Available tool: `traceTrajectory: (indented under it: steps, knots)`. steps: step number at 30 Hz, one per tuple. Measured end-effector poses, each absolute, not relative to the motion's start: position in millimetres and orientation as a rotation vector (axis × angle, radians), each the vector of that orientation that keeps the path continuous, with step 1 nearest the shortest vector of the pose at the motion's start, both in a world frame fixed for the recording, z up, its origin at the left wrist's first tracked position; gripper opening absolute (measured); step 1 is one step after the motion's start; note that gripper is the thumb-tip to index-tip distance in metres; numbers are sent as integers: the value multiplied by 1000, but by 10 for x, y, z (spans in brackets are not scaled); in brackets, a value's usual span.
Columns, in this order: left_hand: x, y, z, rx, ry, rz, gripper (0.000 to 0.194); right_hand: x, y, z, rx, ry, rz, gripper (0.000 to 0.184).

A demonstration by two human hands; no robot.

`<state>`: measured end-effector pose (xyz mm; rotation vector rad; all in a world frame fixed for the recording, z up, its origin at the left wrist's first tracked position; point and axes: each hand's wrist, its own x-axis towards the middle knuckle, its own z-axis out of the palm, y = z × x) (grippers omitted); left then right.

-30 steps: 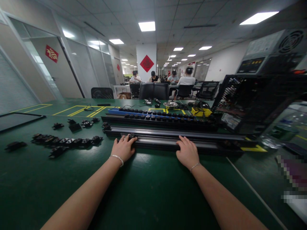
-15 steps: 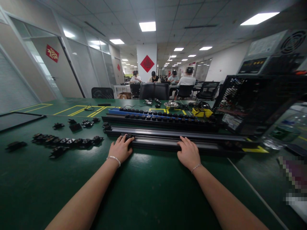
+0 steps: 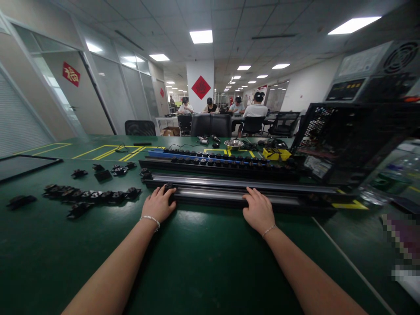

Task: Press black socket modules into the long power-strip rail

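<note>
Near the left end of the closest long black rail with a shiny metal strip (image 3: 210,194), my left hand (image 3: 158,206) has its fingers closed round a small black part (image 3: 169,187). Most of that part is hidden behind the fingers. Farther right, my right hand (image 3: 259,211) grips the same rail, thumb on the near side and fingertips over the top. A second long rail (image 3: 229,180) lies just behind, parallel to it. Left of my left hand, a row of small black parts (image 3: 95,194) sits on the green table (image 3: 203,267).
Behind the rails are a blue strip lined with black parts (image 3: 210,156), a metal bowl (image 3: 234,143) and a yellow container (image 3: 276,154). An open computer case (image 3: 354,140) stands at right, near a plastic bottle (image 3: 390,179). Several people sit at far tables.
My left hand has slid a little leftward along the near rail with the small black part. My right hand stays in place on the rail.
</note>
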<state>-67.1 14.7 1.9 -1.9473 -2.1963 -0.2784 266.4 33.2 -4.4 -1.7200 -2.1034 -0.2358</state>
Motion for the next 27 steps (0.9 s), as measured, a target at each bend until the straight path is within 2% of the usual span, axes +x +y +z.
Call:
traceTrajectory:
  steps: [27]
  knots:
    - [-858,122,70,-1865,-2362,-282,52,2685,355,-87,-1687,-2091,-233,40]
